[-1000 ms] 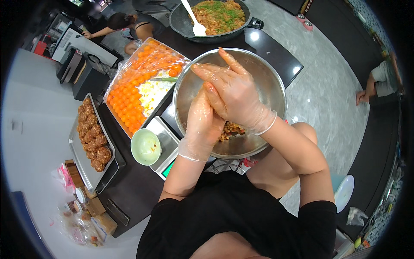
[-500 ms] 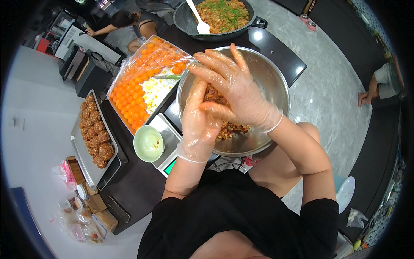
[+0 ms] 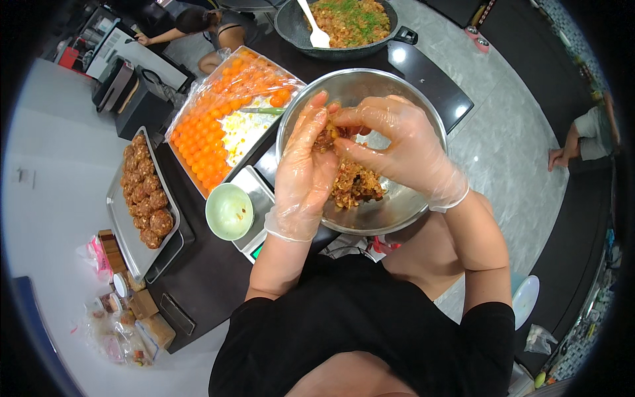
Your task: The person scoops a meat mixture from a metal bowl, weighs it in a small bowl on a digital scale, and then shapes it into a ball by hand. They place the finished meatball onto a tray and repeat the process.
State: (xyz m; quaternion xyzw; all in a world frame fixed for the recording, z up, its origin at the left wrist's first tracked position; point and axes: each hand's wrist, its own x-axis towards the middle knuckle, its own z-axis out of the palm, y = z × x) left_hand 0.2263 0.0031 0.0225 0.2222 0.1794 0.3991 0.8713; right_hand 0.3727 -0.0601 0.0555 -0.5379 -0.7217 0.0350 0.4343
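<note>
Both my hands wear clear, greasy plastic gloves and are over a wide steel bowl [image 3: 428, 119]. A lump of brown, chunky filling [image 3: 325, 137] rests in the cupped fingers of my left hand [image 3: 303, 175]. From the other side, my right hand [image 3: 407, 142] curves its thumb and fingers round the same lump, which they partly hide. Below them in the bowl lies a loose heap of the same filling [image 3: 357, 186]. A pale green bowl [image 3: 229, 212] stands on a kitchen scale [image 3: 261, 192] beside my left wrist.
Left of the bowl is a tray of orange balls [image 3: 198, 142] under plastic film, with a green-handled utensil [image 3: 261, 110]. Further left, a metal tray [image 3: 126, 225] holds brown balls [image 3: 145, 192]. A dark pan [image 3: 297, 33] with a white spatula [image 3: 319, 36] stands at the back.
My right hand has shifted from lying stretched across my left palm to curling its fingers round the lump. More of the filling in the bowl now shows.
</note>
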